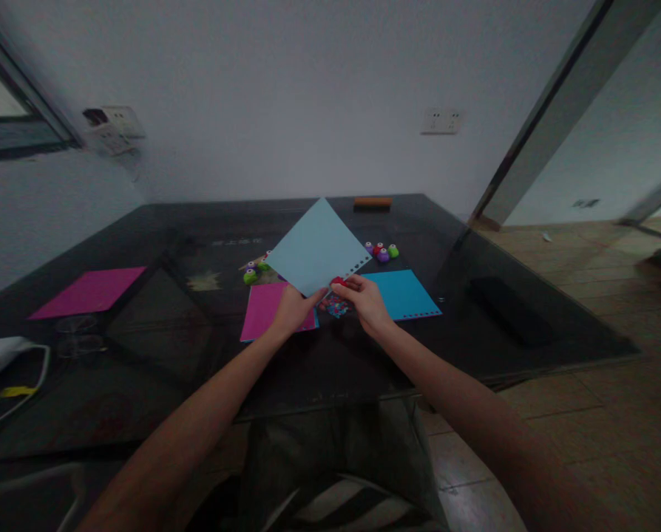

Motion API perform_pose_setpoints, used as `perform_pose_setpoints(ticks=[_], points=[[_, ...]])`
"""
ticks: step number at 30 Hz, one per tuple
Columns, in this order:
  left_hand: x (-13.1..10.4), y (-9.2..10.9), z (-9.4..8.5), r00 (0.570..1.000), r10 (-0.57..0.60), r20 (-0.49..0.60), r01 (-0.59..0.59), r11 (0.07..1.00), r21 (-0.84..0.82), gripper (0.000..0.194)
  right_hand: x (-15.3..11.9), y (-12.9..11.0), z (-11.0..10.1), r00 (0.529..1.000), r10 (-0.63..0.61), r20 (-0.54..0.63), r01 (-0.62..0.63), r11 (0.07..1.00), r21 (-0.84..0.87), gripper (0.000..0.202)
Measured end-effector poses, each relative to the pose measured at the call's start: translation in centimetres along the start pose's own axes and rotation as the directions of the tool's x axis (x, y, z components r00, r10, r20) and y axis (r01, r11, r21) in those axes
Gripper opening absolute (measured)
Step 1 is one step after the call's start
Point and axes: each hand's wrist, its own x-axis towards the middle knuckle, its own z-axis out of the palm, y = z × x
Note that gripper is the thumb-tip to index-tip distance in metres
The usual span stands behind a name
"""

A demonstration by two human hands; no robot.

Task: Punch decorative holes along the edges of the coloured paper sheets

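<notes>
A pale blue sheet of paper (319, 244) is held up, tilted corner-up, above the table. My left hand (294, 309) grips its lower corner between thumb and fingers. In my right hand (364, 297) is a small red paper punch (338, 281), placed at the sheet's lower right edge. A row of punched holes runs along that edge. Under the hands lies a pile of coloured paper bits (338, 305). Pink paper (261, 309) rests beside my left hand, and a bright blue sheet (405, 292) with punched holes along its front edge lies right of my right hand.
Several small coloured punches (383, 253) stand behind the sheet on the right; more punches (251, 275) are on the left. Another pink sheet (92, 290) is far left, near a white power strip (1, 356). An orange-brown block (373, 202) sits at the back of the dark table (330, 384).
</notes>
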Motion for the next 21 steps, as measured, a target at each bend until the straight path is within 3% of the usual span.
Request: perform_pose_setpoints(ticks=[16, 21], points=[[-0.03, -0.15, 0.14, 1.000, 0.031, 0.004, -0.031, 0.999, 0.009, 0.020, 0.00, 0.21, -0.11, 1.000, -0.008, -0.002, 0.008, 1.000, 0.027, 0.027], [-0.13, -0.21, 0.28, 0.997, 0.062, -0.055, -0.059, 0.996, 0.062, 0.024, -0.03, 0.12, -0.17, 1.000, -0.015, -0.017, 0.015, 1.000, 0.020, 0.027]])
